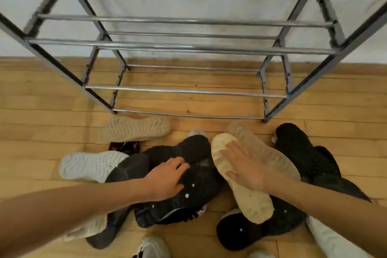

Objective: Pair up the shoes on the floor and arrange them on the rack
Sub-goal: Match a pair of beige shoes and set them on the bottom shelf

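Shoes (205, 176) lay heaped, mostly soles-up, on the wooden floor (41, 123) just before the metal rack (188, 91). My left hand (167, 176) rested on a black shoe (188, 197), fingers (180, 163) loosely bent, gripping nothing; my right hand (245, 167) pressed flat on a tan-soled shoe (253, 205).

Light wooden plank floor (31, 100), pale white wall (188, 2) behind, few dark specks on boards, soft even light

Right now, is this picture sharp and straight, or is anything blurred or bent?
Head view: wide-angle distortion splays the rack outward; its upper posts are smeared by blur; chrome bars show glare; left hand, right hand and shoes look slightly soft; light even, shadows faint.
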`<move>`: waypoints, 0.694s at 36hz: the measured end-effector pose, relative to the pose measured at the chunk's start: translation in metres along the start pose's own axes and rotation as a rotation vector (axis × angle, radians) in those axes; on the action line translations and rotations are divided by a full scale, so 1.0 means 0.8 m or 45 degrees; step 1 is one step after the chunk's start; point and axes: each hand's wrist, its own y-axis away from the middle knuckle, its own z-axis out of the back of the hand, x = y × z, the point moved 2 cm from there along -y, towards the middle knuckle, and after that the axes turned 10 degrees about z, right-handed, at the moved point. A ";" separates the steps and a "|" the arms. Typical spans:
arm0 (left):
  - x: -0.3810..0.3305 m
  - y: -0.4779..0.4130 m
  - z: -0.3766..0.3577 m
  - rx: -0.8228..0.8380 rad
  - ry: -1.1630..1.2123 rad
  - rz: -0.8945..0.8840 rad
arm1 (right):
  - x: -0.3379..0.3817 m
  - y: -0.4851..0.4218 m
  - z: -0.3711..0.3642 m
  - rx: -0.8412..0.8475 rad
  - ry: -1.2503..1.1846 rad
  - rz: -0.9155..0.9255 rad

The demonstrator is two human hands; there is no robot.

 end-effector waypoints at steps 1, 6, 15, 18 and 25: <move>0.001 -0.001 -0.007 0.034 -0.005 0.015 | 0.001 0.002 -0.005 0.000 0.026 0.023; -0.004 0.001 -0.033 0.100 0.137 0.161 | 0.006 0.016 -0.020 0.019 0.055 -0.034; -0.017 0.031 -0.059 0.086 0.118 0.224 | 0.030 0.048 -0.035 -0.017 0.089 -0.362; -0.016 0.032 -0.065 0.024 0.106 0.225 | 0.035 0.053 -0.042 -0.043 0.133 -0.413; -0.019 0.031 -0.087 -0.053 0.183 0.288 | 0.045 0.046 -0.048 -0.074 0.110 -0.450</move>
